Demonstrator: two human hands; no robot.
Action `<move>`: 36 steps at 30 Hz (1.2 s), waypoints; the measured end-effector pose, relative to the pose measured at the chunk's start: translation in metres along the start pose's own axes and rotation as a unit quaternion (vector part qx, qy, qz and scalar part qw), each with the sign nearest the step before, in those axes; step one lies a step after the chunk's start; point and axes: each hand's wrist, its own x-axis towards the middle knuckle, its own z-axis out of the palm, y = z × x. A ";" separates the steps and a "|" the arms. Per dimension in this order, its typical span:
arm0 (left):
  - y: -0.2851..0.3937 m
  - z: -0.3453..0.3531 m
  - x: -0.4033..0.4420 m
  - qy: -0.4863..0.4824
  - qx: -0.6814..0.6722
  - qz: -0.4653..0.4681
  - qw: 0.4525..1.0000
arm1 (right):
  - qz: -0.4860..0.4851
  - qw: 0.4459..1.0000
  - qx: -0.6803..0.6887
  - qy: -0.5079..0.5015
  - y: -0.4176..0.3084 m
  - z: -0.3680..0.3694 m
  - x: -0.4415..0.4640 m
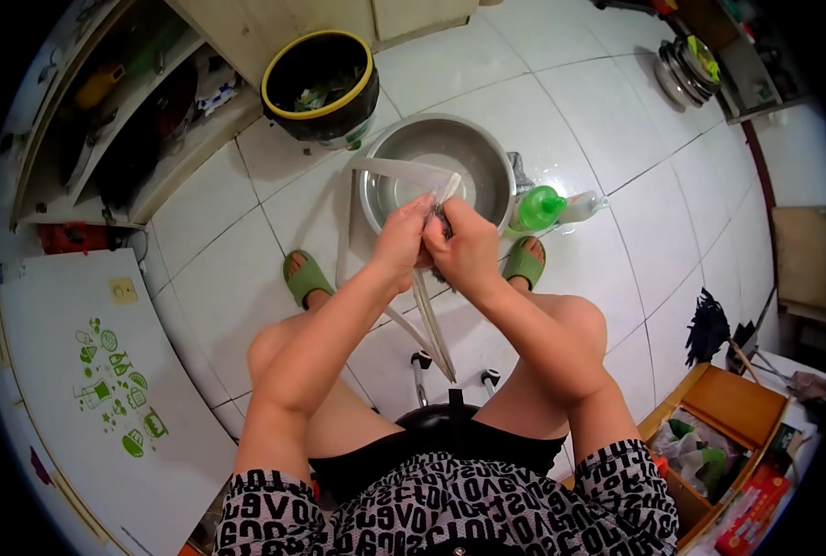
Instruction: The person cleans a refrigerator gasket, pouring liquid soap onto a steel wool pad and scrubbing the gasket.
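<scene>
A long pale strip, bent into a loop with corners like a rubber door seal (pixel 390 169), hangs from my two hands above the floor. My left hand (pixel 402 243) is closed on it, fingers pinched near one corner. Right beside it and touching it, my right hand (pixel 467 248) is curled into a fist around the same strip. Something dark grey and rough shows between the hands; its kind is mostly hidden. Beyond them a metal basin (pixel 503 176) stands on the floor, with part of the seal crossing in front of its rim.
A green-capped bottle (pixel 539 209) and a clear bottle (pixel 584 206) lie by the basin. Behind it stands a yellow-rimmed bin (pixel 367 102). To the left are a white fridge door panel (pixel 51 315) and an open cabinet (pixel 167 167); a wooden drawer (pixel 733 403) is at right.
</scene>
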 end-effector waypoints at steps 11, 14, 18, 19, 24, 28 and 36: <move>-0.003 -0.001 -0.005 0.011 0.011 -0.015 1.000 | 0.014 0.999 -0.035 -0.022 0.013 0.001 0.003; -0.006 0.006 -0.009 -0.040 0.005 -0.038 0.998 | 0.080 0.993 -0.076 0.028 0.020 -0.008 0.027; 0.006 0.001 -0.006 -0.016 0.027 -0.039 0.999 | 0.015 1.000 0.002 -0.017 -0.006 -0.001 -0.003; 0.005 -0.003 -0.003 -0.006 0.027 -0.023 0.999 | 0.008 1.000 0.003 -0.016 -0.004 0.003 -0.007; -0.003 0.008 -0.007 -0.050 0.020 -0.029 0.998 | 0.119 0.988 -0.097 0.011 0.018 -0.010 0.034; 0.012 0.012 -0.007 -0.003 0.045 -0.019 0.999 | 0.044 0.999 0.013 -0.023 -0.006 -0.001 -0.003; 0.007 0.020 -0.010 -0.026 0.038 -0.024 0.999 | 0.094 0.995 -0.035 0.011 0.009 -0.011 0.025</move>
